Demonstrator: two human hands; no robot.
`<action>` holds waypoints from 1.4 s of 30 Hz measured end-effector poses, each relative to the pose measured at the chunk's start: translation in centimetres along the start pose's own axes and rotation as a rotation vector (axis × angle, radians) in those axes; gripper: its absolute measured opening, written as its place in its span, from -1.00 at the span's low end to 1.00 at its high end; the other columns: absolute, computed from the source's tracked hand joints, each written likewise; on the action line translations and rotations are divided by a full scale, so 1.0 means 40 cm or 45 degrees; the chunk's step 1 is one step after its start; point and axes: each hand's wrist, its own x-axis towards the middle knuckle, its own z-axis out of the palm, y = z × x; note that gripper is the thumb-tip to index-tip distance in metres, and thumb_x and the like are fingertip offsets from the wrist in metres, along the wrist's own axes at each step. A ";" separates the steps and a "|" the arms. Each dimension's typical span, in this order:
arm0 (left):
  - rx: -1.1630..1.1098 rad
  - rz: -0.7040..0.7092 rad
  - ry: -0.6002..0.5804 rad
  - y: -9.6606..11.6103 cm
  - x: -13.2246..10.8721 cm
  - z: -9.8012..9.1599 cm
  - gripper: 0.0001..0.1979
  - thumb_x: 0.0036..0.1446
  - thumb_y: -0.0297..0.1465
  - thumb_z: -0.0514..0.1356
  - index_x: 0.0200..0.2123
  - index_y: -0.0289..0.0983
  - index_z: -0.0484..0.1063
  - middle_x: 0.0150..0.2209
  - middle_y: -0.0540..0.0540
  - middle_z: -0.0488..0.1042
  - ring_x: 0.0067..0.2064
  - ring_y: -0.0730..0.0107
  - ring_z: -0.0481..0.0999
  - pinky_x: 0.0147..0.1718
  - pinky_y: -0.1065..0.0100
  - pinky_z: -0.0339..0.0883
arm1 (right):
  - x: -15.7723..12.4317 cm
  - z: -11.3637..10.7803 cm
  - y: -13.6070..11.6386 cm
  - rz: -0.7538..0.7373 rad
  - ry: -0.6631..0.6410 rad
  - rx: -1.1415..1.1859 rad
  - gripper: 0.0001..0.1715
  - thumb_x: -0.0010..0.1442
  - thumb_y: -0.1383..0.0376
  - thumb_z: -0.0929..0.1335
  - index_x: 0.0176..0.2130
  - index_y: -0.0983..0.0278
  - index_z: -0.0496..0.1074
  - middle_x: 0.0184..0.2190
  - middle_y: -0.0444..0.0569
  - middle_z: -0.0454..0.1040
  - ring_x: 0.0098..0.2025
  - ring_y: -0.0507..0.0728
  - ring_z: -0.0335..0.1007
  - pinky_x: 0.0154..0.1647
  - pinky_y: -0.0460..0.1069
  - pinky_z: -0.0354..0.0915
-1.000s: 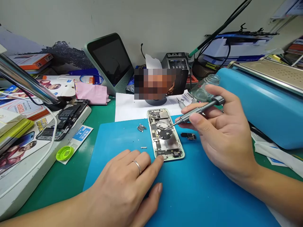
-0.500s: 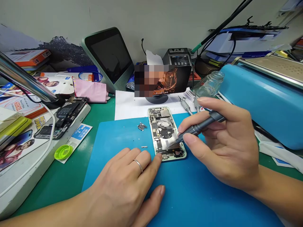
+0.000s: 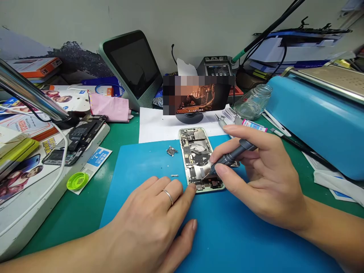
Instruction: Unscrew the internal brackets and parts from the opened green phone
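An opened phone (image 3: 198, 151) with its inner boards exposed lies on a blue mat (image 3: 227, 231). My right hand (image 3: 261, 178) pinches a grey screwdriver (image 3: 231, 156), whose tip rests on the lower part of the phone's inside. My left hand (image 3: 153, 223), with a ring on one finger, lies flat on the mat, its fingers spread and one fingertip touching the phone's lower left corner. A small detached part (image 3: 171, 151) and a tiny bracket (image 3: 174, 175) lie on the mat left of the phone.
A second dismantled phone (image 3: 75, 138) lies at the left beside a green cap (image 3: 77, 181). A tablet (image 3: 132, 68), a screen on a stand (image 3: 199, 99), a glass jar (image 3: 253, 101) and a large blue machine (image 3: 315, 121) stand behind and to the right.
My right hand has brought the screwdriver down and leftward, from the middle of the phone to its lower part. My left hand has stayed put.
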 end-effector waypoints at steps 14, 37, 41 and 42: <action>-0.017 -0.009 -0.004 0.000 0.001 0.000 -0.62 0.38 -0.41 0.12 0.16 -0.48 0.47 -0.26 -0.18 0.53 -0.30 0.14 0.55 -0.40 0.11 0.49 | 0.005 0.003 0.000 -0.006 -0.013 -0.046 -0.20 0.23 0.53 0.43 0.31 -0.04 0.32 -0.22 -0.11 0.49 -0.24 0.11 0.57 -0.35 -0.02 0.60; -0.070 -0.017 -0.012 -0.003 -0.003 -0.001 -0.63 0.37 -0.42 0.13 0.16 -0.49 0.45 -0.26 -0.17 0.50 -0.30 0.14 0.50 -0.38 0.10 0.45 | 0.007 -0.025 -0.001 -0.099 -0.253 0.049 -0.14 0.33 0.49 0.31 0.46 -0.09 0.17 -0.10 -0.09 0.60 -0.11 0.17 0.63 0.02 0.14 0.61; -0.088 -0.022 -0.033 -0.001 -0.004 0.002 -0.62 0.39 -0.41 0.12 0.17 -0.48 0.44 -0.26 -0.16 0.49 -0.30 0.13 0.48 -0.38 0.07 0.44 | 0.023 -0.033 0.007 -0.212 -0.331 0.039 -0.10 0.32 0.49 0.33 0.46 -0.15 0.15 -0.13 -0.10 0.66 -0.12 0.20 0.66 0.06 0.20 0.62; -0.094 -0.025 -0.040 -0.001 -0.003 0.003 -0.63 0.39 -0.40 0.12 0.16 -0.48 0.44 -0.26 -0.16 0.48 -0.30 0.12 0.48 -0.38 0.07 0.44 | 0.027 -0.034 0.009 -0.239 -0.344 0.039 -0.09 0.31 0.50 0.34 0.46 -0.16 0.15 -0.13 -0.10 0.67 -0.11 0.21 0.67 0.06 0.21 0.62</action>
